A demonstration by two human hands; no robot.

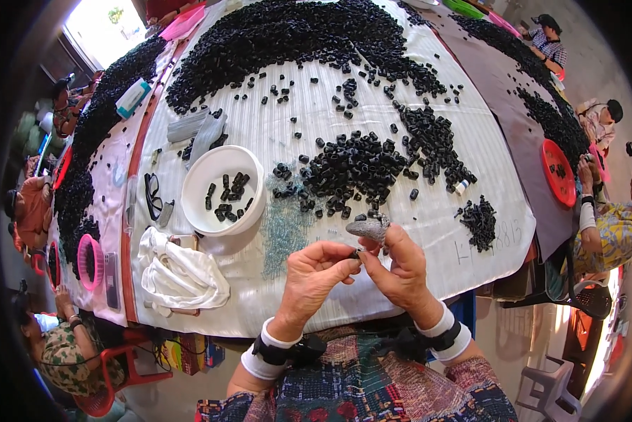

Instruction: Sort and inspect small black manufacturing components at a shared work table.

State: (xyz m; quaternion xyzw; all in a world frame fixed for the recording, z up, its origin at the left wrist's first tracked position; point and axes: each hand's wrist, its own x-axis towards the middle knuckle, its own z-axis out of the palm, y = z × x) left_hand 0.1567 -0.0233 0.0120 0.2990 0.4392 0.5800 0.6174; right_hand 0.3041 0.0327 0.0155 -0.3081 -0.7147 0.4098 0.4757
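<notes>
My left hand point(319, 276) is closed in a pinch on a small black plastic piece point(355, 254), just above the table's near edge. My right hand point(401, 270) meets it from the other side, thumb tip close against the piece. A grey wrapping point(369, 228) covers a finger of that hand. Its fingers are curled, and whatever lies inside them is hidden. Beyond both hands lies a pile of black tubular pieces point(355, 169). Pale bluish shavings point(285, 235) are strewn left of the pile.
A white bowl point(224, 226) holding several black pieces stands left, near eyeglasses point(153, 197), grey cloth point(205, 135) and white cloth point(179, 274). A large black heap point(288, 42) spreads at the far side. Smaller pieces point(480, 224) lie right. People sit along tables on both sides.
</notes>
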